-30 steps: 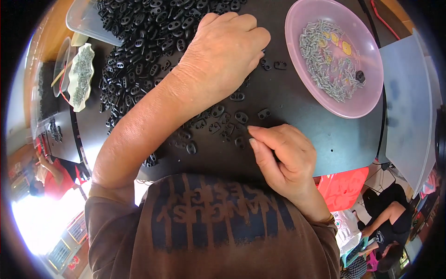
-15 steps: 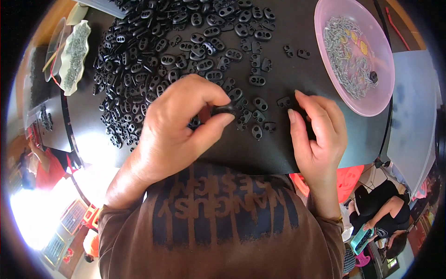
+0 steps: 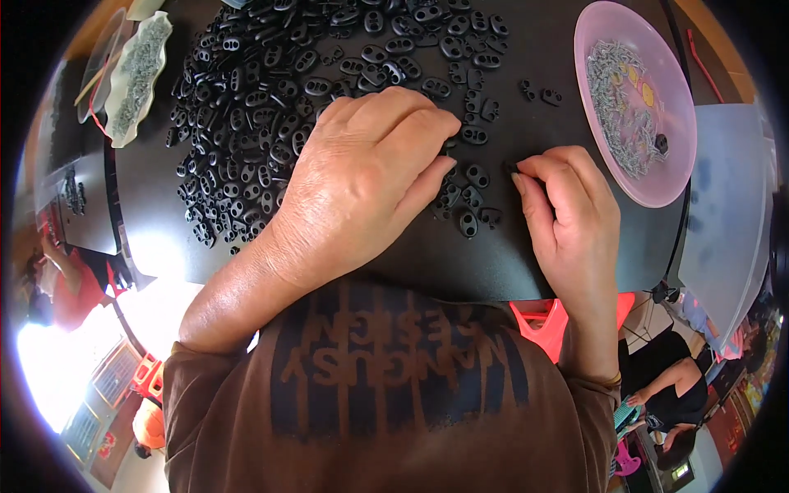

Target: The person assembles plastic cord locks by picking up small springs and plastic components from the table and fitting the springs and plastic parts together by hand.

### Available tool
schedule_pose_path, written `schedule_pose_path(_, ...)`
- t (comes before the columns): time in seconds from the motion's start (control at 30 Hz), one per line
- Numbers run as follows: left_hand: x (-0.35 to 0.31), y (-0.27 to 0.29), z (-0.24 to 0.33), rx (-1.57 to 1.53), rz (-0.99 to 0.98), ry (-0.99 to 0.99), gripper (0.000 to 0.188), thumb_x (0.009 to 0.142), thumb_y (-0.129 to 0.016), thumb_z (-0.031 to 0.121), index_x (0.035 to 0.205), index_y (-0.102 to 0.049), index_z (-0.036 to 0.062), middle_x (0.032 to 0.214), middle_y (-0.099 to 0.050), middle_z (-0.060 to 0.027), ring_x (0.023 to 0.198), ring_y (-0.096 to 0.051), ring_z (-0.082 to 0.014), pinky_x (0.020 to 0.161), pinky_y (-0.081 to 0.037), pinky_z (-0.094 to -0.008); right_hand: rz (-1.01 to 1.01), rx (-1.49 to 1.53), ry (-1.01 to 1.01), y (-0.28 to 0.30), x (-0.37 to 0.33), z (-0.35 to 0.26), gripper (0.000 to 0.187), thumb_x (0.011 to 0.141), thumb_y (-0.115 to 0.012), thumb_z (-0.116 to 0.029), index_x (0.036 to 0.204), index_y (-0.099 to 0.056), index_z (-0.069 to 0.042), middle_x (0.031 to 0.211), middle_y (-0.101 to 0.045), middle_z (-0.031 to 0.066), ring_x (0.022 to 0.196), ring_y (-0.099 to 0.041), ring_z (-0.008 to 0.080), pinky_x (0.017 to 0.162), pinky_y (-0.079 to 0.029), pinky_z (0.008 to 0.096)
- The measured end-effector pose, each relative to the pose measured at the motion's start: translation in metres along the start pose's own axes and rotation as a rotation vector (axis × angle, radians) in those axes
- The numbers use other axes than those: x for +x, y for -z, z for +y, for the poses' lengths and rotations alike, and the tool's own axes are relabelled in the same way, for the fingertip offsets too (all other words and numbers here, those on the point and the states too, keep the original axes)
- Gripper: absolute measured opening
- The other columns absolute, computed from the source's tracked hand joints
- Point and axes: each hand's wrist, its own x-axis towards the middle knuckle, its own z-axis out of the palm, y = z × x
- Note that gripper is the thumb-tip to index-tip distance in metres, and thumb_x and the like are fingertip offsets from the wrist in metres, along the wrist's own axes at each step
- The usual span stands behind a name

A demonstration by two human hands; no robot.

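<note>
My left hand (image 3: 353, 177) hovers over the right edge of a heap of black two-hole cord locks (image 3: 238, 123). Its fingers are curled toward the thumb, and whatever lies between them is mostly hidden. Across a short gap, my right hand (image 3: 575, 209) pinches a small black cord-lock part (image 3: 509, 168) between thumb and fingertips, low over the table. Several loose cord-lock pieces (image 3: 471, 197) lie between the hands, some oval and two-holed, others smaller and pronged.
A pink bowl (image 3: 679, 177) of small metal springs (image 3: 612, 90) stands at the far right. A pale leaf-shaped dish (image 3: 160, 62) with more springs is at the far left. Two black pieces (image 3: 540, 92) lie near the bowl. A red stool (image 3: 542, 324) stands below the table edge.
My left hand has moved right and away from me. My right fingers have closed on the small black part that lay beside them. The view has shifted slightly.
</note>
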Motion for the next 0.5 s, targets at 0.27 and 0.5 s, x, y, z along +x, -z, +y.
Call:
schedule_pose_path(0.27,0.002,0.012,0.017,-0.430,-0.129,0.164,0.019,0.075,-0.059,0.005,0.094,-0.056,0.0022,0.086,-0.056,-0.0086,0.071,-0.053,-0.0138,0.064,-0.043,-0.0232,-0.013,0.701,-0.268,0.007,-0.004,-0.016,0.006,0.076,-0.059,-0.001,0.079,-0.054,-0.002,0.074,-0.051,0.0053,0.063,-0.050,0.0121,0.054,-0.039,0.0218)
schedule_pose_path(0.5,0.004,0.018,0.027,-1.390,-0.301,0.794,0.024,0.086,-0.048,0.020,0.093,-0.054,-0.0025,0.076,-0.059,-0.0081,0.056,-0.047,-0.0091,0.054,-0.039,-0.0194,0.154,0.572,0.149,0.004,0.004,-0.025,0.011,0.072,-0.061,0.002,0.082,-0.056,0.000,0.073,-0.053,0.0084,0.059,-0.050,0.0163,0.051,-0.039,0.0234)
